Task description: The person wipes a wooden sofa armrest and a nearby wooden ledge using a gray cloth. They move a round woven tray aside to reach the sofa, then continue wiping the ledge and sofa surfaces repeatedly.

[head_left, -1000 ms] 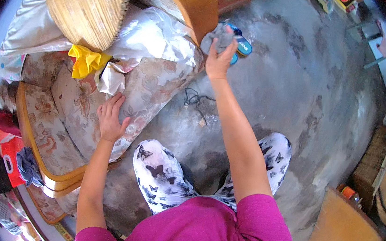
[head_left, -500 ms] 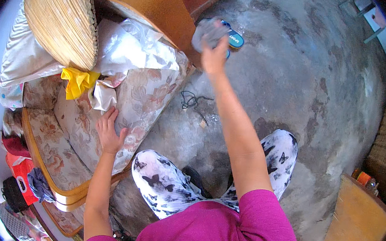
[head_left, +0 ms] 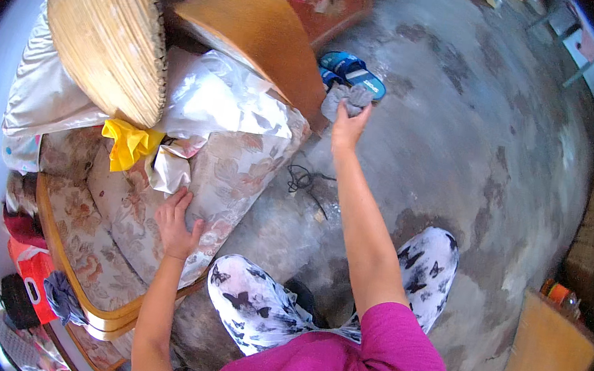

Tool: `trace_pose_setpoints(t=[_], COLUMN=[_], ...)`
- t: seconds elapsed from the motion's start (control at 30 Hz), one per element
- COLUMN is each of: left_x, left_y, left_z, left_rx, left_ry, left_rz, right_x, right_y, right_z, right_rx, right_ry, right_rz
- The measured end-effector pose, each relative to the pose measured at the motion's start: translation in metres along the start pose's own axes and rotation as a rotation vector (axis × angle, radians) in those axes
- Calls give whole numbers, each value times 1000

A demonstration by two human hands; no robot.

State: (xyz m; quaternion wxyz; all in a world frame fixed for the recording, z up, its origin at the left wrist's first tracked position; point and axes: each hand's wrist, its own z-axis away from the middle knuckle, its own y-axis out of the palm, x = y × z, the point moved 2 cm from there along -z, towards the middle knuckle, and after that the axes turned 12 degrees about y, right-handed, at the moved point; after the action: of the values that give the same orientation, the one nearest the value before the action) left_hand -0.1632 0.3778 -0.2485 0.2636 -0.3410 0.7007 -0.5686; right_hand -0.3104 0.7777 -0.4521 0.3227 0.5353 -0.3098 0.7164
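Observation:
My right hand (head_left: 350,127) is stretched far forward, its fingers closed on a crumpled grey cloth (head_left: 345,102). The cloth is over or against the curved wooden armrest's front end; whether it touches the wood I cannot tell. Just beyond it, blue slippers (head_left: 355,76) lie on the floor, partly covered by the cloth in this view. My left hand (head_left: 178,227) lies flat with fingers spread on the floral sofa seat (head_left: 242,158). Near its fingertips is a crumpled whitish cloth or bag (head_left: 170,170), with a yellow one (head_left: 127,144) beside it.
The wooden armrest (head_left: 256,18) curves behind clear plastic sheeting (head_left: 212,93). A rolled straw mat (head_left: 107,28) leans over a silvery cushion (head_left: 42,93). A black cord (head_left: 303,179) lies on the concrete floor (head_left: 445,157). At right stands a wooden board (head_left: 547,357) near a bottle (head_left: 559,293).
The grey cloth and my right hand have come nearer to me, uncovering more of the slippers. My view has shifted, so the scene sits lower. My left hand stays on the seat.

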Motion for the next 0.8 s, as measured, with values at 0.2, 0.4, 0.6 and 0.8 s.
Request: trace_pose_setpoints(t=[0.2,0.4,0.6,0.8], left_x=[-6,-4,2,-4], left_y=[-7,-8,0,5], left_z=[-7,11,3,-10], left_rx=[-6,-44,39,31], left_ry=[-17,-70,-88,-88], left_rz=[35,56,3,-89], right_x=[-63,131,278,110], right_y=[-6,-11,13,-20], right_z=[49,62,69,31], right_rx=[383,135,242,443], right_ry=[251,-11,-978,-592], right_rz=[397,-311,-80,154])
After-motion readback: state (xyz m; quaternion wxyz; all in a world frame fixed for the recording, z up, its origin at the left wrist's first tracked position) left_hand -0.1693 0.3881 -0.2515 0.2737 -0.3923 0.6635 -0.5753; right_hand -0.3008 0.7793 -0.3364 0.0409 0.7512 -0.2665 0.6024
